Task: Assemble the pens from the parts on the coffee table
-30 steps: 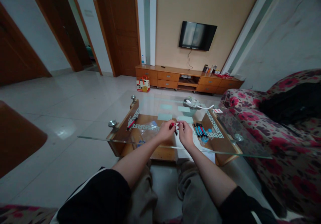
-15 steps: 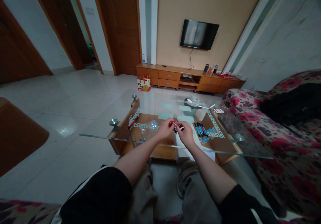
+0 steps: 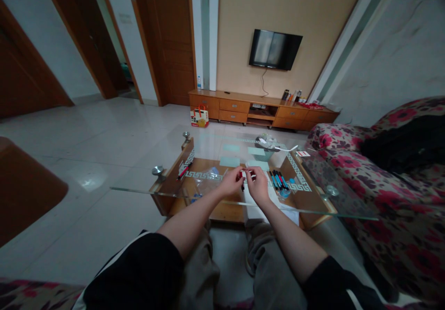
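Observation:
Both my hands meet over the glass coffee table (image 3: 146,190). My left hand (image 3: 231,181) and my right hand (image 3: 257,183) pinch the same small pen (image 3: 243,176), red and black with a white part, between their fingertips. Its details are too small to tell. Just right of my right hand, a row of several red, black and blue pens (image 3: 278,179) lies on the glass. A single red pen (image 3: 181,171) lies at the table's left side. A clear plastic bag (image 3: 206,176) rests on the table left of my left hand.
A small basket with paper scraps (image 3: 266,143) stands at the table's far side. A floral sofa (image 3: 389,194) runs along the right. A wooden TV cabinet (image 3: 260,110) and wall TV (image 3: 274,49) lie ahead, with a red-and-white bag (image 3: 199,116) on the tiled floor.
My hands stay together over the table, fingers shifting slightly on the small pen. The view has drifted a little.

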`<state>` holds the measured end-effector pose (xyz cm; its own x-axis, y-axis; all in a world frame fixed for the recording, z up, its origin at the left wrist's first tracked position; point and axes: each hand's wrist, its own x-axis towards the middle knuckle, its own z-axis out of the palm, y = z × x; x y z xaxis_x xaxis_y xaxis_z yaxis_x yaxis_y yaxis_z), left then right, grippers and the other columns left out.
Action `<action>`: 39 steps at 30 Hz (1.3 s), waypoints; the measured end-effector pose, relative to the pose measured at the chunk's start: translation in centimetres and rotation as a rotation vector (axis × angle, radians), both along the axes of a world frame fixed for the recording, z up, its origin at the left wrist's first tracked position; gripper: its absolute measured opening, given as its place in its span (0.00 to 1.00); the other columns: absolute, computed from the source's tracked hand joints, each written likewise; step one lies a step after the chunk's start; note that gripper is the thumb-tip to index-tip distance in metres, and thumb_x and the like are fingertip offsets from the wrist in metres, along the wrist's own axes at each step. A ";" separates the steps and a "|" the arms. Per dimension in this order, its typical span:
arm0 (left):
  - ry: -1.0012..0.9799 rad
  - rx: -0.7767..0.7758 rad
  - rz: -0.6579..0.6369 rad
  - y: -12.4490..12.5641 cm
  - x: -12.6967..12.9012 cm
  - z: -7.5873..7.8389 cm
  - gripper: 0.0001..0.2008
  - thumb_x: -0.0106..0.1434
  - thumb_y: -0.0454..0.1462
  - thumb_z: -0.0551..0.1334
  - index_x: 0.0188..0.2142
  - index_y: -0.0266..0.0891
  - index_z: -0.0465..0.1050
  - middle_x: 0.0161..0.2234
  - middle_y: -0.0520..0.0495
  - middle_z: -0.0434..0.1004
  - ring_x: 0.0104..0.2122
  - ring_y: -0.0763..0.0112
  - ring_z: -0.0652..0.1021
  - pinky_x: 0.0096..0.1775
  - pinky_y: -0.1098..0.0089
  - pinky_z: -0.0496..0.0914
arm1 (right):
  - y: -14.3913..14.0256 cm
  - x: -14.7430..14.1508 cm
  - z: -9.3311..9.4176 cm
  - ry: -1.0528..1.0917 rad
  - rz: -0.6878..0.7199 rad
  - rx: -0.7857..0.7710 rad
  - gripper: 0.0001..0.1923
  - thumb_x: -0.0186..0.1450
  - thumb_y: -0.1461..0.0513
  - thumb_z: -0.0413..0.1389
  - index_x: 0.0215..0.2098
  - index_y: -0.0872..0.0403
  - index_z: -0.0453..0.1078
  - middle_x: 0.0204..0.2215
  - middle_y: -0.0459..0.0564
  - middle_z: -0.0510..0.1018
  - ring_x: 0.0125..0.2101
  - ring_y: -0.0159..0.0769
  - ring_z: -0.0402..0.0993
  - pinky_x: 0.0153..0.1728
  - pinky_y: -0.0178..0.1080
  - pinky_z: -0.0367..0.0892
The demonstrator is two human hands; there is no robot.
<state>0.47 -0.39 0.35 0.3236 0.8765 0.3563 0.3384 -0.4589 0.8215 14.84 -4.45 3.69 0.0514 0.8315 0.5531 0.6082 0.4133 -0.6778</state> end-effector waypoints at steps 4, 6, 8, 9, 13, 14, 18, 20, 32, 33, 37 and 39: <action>0.030 0.035 0.006 0.3 0.0 -0.7 0.23 0.61 0.35 0.62 0.56 0.40 0.66 0.27 0.55 0.72 0.27 0.72 0.73 0.31 0.73 0.64 | 0.3 0.3 -0.2 0.110 -0.085 0.027 0.14 0.72 0.56 0.47 0.46 0.56 0.68 0.41 0.56 0.78 0.37 0.38 0.74 0.39 0.39 0.69; 0.047 0.039 -0.005 0.4 0.0 -0.9 0.19 0.60 0.36 0.63 0.52 0.39 0.68 0.27 0.54 0.72 0.27 0.72 0.73 0.31 0.73 0.64 | 0.6 0.5 -0.3 0.169 -0.113 0.048 0.15 0.72 0.55 0.46 0.47 0.56 0.66 0.40 0.56 0.78 0.35 0.37 0.74 0.39 0.39 0.68; 0.055 0.039 -0.029 0.5 0.0 -1.0 0.16 0.61 0.37 0.63 0.49 0.39 0.70 0.27 0.54 0.72 0.27 0.73 0.73 0.30 0.73 0.64 | 0.8 0.6 -0.5 0.220 -0.141 0.077 0.15 0.72 0.55 0.46 0.49 0.56 0.65 0.40 0.56 0.78 0.34 0.37 0.74 0.39 0.40 0.68; 0.061 0.036 -0.042 0.4 0.0 -1.0 0.15 0.61 0.37 0.63 0.47 0.39 0.70 0.27 0.55 0.72 0.27 0.73 0.72 0.30 0.74 0.63 | 0.9 0.6 -0.5 0.242 -0.153 0.097 0.15 0.72 0.54 0.46 0.49 0.56 0.65 0.40 0.56 0.78 0.35 0.38 0.74 0.39 0.40 0.68; 0.094 0.005 -0.104 0.2 -0.1 -0.7 0.07 0.62 0.39 0.63 0.38 0.38 0.72 0.24 0.55 0.71 0.25 0.74 0.71 0.28 0.74 0.61 | 1.2 0.7 -0.7 0.299 -0.171 0.161 0.15 0.72 0.53 0.48 0.50 0.54 0.64 0.38 0.54 0.77 0.36 0.39 0.74 0.40 0.41 0.68; 0.096 0.001 -0.115 0.2 0.0 -0.7 0.07 0.62 0.39 0.62 0.36 0.38 0.72 0.24 0.55 0.71 0.24 0.75 0.71 0.28 0.75 0.61 | 1.2 0.7 -0.7 0.302 -0.172 0.168 0.15 0.72 0.53 0.48 0.50 0.54 0.65 0.39 0.54 0.77 0.36 0.39 0.74 0.40 0.41 0.68; 0.097 0.009 -0.126 0.2 0.1 -0.7 0.07 0.62 0.40 0.63 0.35 0.37 0.72 0.24 0.54 0.72 0.24 0.75 0.71 0.28 0.75 0.61 | 1.0 0.6 -0.6 0.290 -0.171 0.168 0.15 0.72 0.53 0.48 0.49 0.54 0.65 0.39 0.54 0.76 0.36 0.38 0.74 0.40 0.41 0.68; 0.103 0.013 -0.130 0.2 0.1 -0.8 0.08 0.61 0.40 0.64 0.34 0.37 0.72 0.25 0.53 0.73 0.25 0.74 0.71 0.28 0.74 0.62 | 0.9 0.5 -0.5 0.285 -0.165 0.162 0.15 0.72 0.53 0.48 0.49 0.54 0.65 0.39 0.54 0.77 0.36 0.38 0.75 0.40 0.41 0.68; 0.133 0.063 -0.118 0.4 0.4 -0.6 0.09 0.61 0.40 0.64 0.29 0.36 0.74 0.25 0.52 0.73 0.26 0.74 0.71 0.30 0.74 0.62 | 0.8 0.4 -0.6 0.259 -0.085 0.063 0.16 0.69 0.52 0.52 0.49 0.54 0.68 0.34 0.52 0.80 0.33 0.40 0.78 0.38 0.41 0.71; 0.138 0.071 -0.115 0.3 0.4 -0.4 0.09 0.61 0.40 0.64 0.28 0.36 0.74 0.25 0.52 0.73 0.26 0.74 0.71 0.30 0.74 0.62 | 0.8 0.4 -0.6 0.263 -0.075 0.051 0.16 0.69 0.52 0.53 0.49 0.54 0.68 0.33 0.52 0.81 0.33 0.40 0.78 0.38 0.41 0.71; 0.123 0.083 -0.109 0.0 0.4 0.1 0.09 0.62 0.39 0.63 0.28 0.36 0.75 0.25 0.51 0.74 0.27 0.73 0.71 0.31 0.74 0.63 | 0.6 0.2 -0.7 0.255 -0.066 0.008 0.16 0.68 0.52 0.53 0.46 0.54 0.69 0.32 0.51 0.80 0.31 0.39 0.77 0.36 0.40 0.70; 0.115 0.071 -0.108 -0.1 0.4 0.3 0.10 0.63 0.39 0.62 0.29 0.35 0.76 0.26 0.50 0.75 0.27 0.73 0.71 0.31 0.74 0.63 | 0.6 0.1 -0.7 0.236 -0.064 -0.003 0.15 0.69 0.51 0.52 0.43 0.53 0.70 0.32 0.50 0.80 0.30 0.38 0.76 0.35 0.39 0.70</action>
